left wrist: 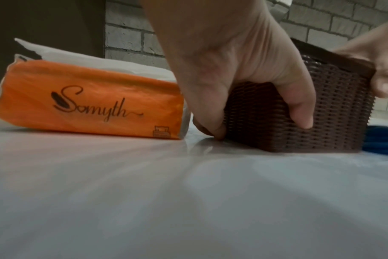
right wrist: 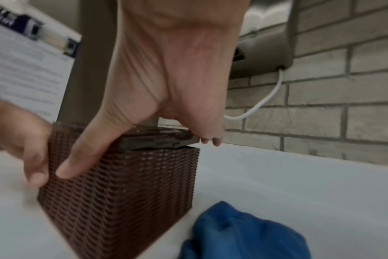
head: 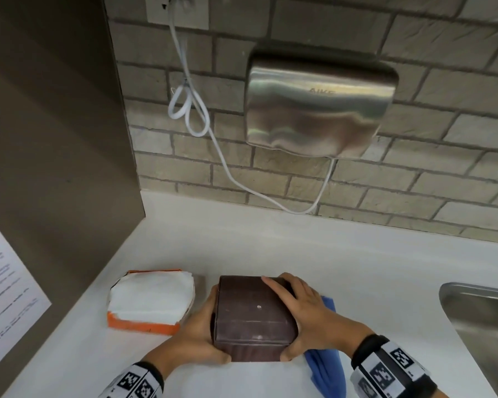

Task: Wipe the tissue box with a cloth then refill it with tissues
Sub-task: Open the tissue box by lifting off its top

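Note:
A dark brown woven tissue box (head: 253,314) stands on the white counter (head: 270,248), with a smooth flat panel (right wrist: 157,140) on top. My left hand (head: 202,334) grips its left side, thumb on the near face (left wrist: 335,112). My right hand (head: 302,314) grips the right side, its fingers laid over the top panel and its thumb on the near face (right wrist: 126,192). A blue cloth (head: 325,366) lies crumpled on the counter to the right of the box, partly under my right wrist. An opened orange pack of white tissues (head: 150,300) lies to the left of the box.
A steel sink (head: 477,320) is set into the counter at the far right. On the brick wall behind hangs a steel hand dryer (head: 319,107), and its white cord (head: 222,156) droops close to the counter. A brown side panel with a paper notice (head: 6,285) closes the left.

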A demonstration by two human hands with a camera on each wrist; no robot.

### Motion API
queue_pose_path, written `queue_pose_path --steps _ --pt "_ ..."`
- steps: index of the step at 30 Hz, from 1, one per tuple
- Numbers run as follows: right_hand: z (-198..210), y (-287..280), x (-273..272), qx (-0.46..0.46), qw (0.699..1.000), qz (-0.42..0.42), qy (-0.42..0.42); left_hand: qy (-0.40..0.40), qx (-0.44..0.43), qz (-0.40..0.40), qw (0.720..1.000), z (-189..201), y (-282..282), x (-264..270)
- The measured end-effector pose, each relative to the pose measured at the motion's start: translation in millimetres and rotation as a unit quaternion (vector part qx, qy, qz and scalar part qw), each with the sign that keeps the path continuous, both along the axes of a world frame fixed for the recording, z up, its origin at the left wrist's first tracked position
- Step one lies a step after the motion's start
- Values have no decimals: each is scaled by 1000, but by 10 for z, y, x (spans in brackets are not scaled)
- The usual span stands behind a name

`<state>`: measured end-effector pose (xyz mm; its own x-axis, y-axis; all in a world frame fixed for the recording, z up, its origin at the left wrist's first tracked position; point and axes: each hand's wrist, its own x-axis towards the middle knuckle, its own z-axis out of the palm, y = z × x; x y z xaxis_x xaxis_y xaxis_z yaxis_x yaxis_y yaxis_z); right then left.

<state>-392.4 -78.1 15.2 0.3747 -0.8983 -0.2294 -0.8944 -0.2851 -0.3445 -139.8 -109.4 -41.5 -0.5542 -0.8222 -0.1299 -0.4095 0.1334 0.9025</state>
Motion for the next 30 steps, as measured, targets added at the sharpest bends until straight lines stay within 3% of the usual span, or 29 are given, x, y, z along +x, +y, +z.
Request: queue_pose_path --steps 8,12,15,19,20,22,26,30 --pt "111 59 -21 39 985 -46 -159 -35 -18 15 999 -3 -12 -35" --pt "283 111 -38 70 948 -102 -293 -60 -33 33 997 -33 -12 -26" --pt "381 211 -97 128 880 -121 -441 -43 17 25 999 -38 33 -6" --pt "558 377 -138 226 703 -215 -640 -7 124 10 992 -132 118 48" --pt "623 425 -127 229 686 -231 -651 -6 139 15 990 -177 146 83" --pt "701 524 -120 231 712 -238 -619 -14 157 11 987 -184 233 152" --pt "661 674 -97 272 838 -166 -443 -39 152 17 988 -137 371 230" --pt "492 735 -10 288 908 -98 -288 -51 127 38 990 -51 430 197"
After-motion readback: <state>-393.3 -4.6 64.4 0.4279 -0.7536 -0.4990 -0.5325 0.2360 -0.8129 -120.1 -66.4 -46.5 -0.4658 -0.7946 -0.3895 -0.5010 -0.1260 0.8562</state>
